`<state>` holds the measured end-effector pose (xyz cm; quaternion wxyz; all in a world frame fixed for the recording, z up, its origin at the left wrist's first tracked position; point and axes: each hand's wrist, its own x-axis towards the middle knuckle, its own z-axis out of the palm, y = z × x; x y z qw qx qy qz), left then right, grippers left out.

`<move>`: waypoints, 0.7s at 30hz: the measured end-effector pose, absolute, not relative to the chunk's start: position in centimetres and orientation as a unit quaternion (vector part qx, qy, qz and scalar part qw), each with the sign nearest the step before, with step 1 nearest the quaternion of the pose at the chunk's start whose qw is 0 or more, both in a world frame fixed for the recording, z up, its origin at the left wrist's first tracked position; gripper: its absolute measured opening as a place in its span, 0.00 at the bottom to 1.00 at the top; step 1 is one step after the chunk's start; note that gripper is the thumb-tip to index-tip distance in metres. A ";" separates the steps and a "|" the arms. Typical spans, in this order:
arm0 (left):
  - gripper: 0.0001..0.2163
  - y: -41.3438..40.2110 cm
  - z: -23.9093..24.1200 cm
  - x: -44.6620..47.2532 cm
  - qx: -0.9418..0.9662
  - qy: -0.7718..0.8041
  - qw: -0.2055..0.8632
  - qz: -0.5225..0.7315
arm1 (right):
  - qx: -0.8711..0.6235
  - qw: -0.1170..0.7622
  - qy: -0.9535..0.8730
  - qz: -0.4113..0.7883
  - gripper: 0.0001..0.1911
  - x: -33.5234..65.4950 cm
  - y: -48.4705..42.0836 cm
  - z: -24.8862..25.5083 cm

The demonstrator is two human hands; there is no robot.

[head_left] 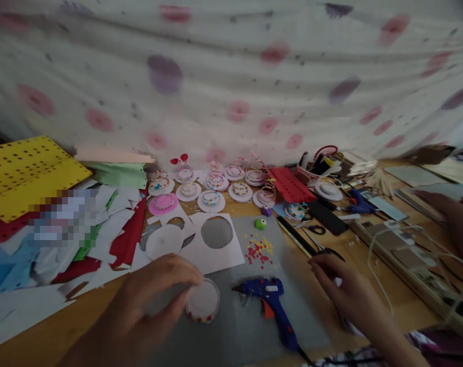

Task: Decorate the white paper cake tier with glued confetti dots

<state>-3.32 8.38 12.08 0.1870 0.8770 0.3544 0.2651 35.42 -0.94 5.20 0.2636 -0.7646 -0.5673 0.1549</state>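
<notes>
Bench (403, 311) carries a grey mat (231, 339). Left hand (166, 293): thumb and forefinger appear to pinch the upper-left edge of a white disc. Right hand (342, 285): fingertips drawn together, well apart from the disc; cannot tell whether anything tiny sits between them. Glue gun (272, 290) lies on the mat between the hands, nozzle towards the disc. White disc (206, 299) is over the mat, red bits along its near rim. Loose red and yellow pieces (260, 250) lie beyond the gun. Judgement: rim decoration in hand, partly covered; next move calls for a steady disc and fine placement.
</notes>
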 end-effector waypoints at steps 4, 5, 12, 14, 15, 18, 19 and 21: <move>0.09 11.3 7.4 -5.6 0.875 0.395 0.167 0.225 | -0.752 0.272 -0.582 0.147 0.12 36.4 -0.5 4.6; 0.09 11.5 6.3 -6.6 0.872 0.402 0.160 0.228 | -0.750 0.271 -0.586 0.142 0.12 37.0 -0.2 4.6; 0.09 10.7 3.9 -11.6 0.843 0.437 0.147 0.279 | -0.735 0.229 -0.638 -0.015 0.12 43.5 4.1 6.2; 0.09 10.7 4.3 -12.0 0.841 0.443 0.135 0.279 | -0.729 0.198 -0.653 -0.055 0.14 44.4 6.2 6.7; 0.08 10.8 4.6 -12.1 0.843 0.442 0.125 0.281 | -0.723 0.153 -0.667 -0.089 0.15 44.5 7.4 6.8; 0.08 10.8 5.1 -12.1 0.846 0.429 0.101 0.298 | -0.722 0.094 -0.675 -0.120 0.19 43.5 11.2 6.5; 0.07 10.7 5.1 -12.2 0.847 0.427 0.098 0.301 | -0.725 0.081 -0.672 -0.128 0.20 42.9 12.5 6.3; 0.08 10.5 4.6 -12.5 0.848 0.429 0.095 0.295 | -0.728 0.061 -0.668 -0.139 0.21 41.9 15.0 6.0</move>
